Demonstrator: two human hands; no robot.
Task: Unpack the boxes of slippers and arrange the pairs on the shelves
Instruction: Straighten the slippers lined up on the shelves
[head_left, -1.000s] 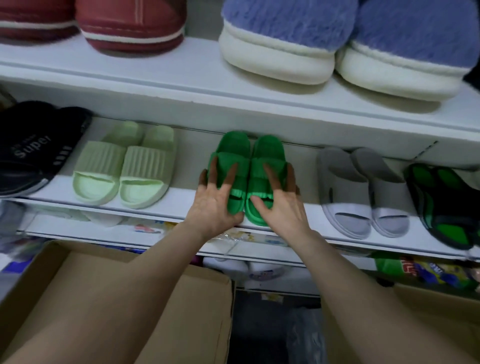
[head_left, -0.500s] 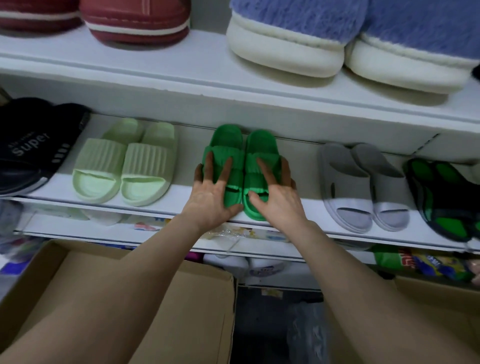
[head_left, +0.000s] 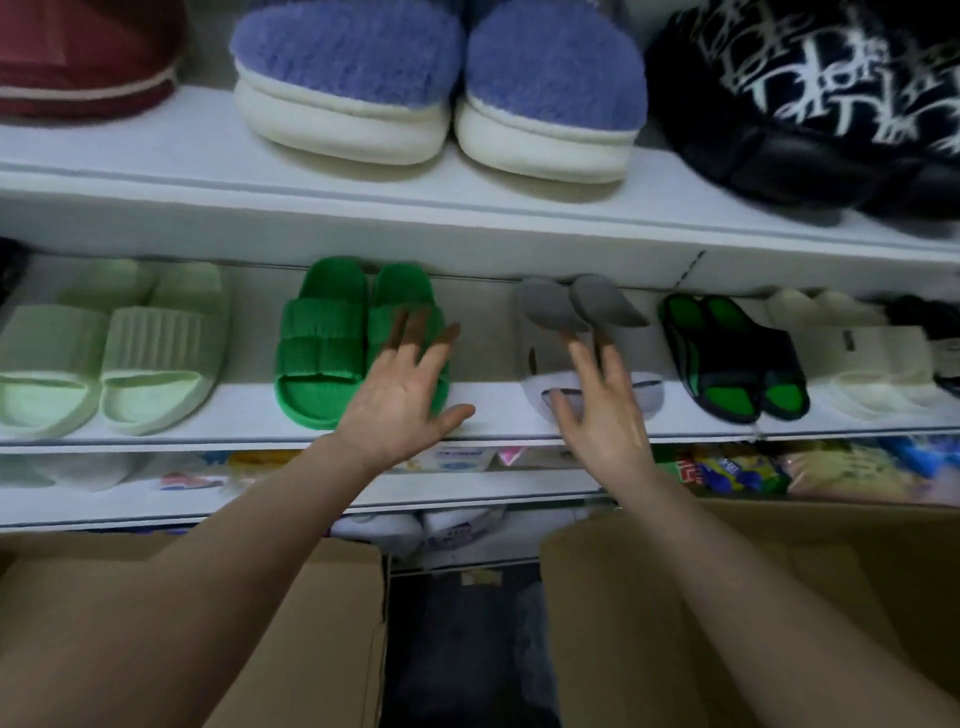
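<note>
A pair of bright green slippers (head_left: 322, 343) lies side by side on the middle white shelf (head_left: 493, 410), toes toward me. My left hand (head_left: 402, 400) is open with fingers spread, in front of the right green slipper, partly covering it. My right hand (head_left: 602, 410) is open over the grey and white slippers (head_left: 566, 312) just to the right; whether it touches them I cannot tell. Two cardboard boxes, the left box (head_left: 317, 623) and the right box (head_left: 831, 561), stand below my arms.
Pale green slippers (head_left: 114, 358) sit left of the green pair; black and green slippers (head_left: 732, 353) and cream ones (head_left: 857, 364) lie to the right. The upper shelf holds purple fuzzy slippers (head_left: 436, 78), a dark red pair (head_left: 83, 62) and black patterned ones (head_left: 831, 93). Packaged goods fill the lower shelf.
Both hands have come off the green slippers and shifted right; the right hand now hovers at the grey pair. The view has moved right as well.
</note>
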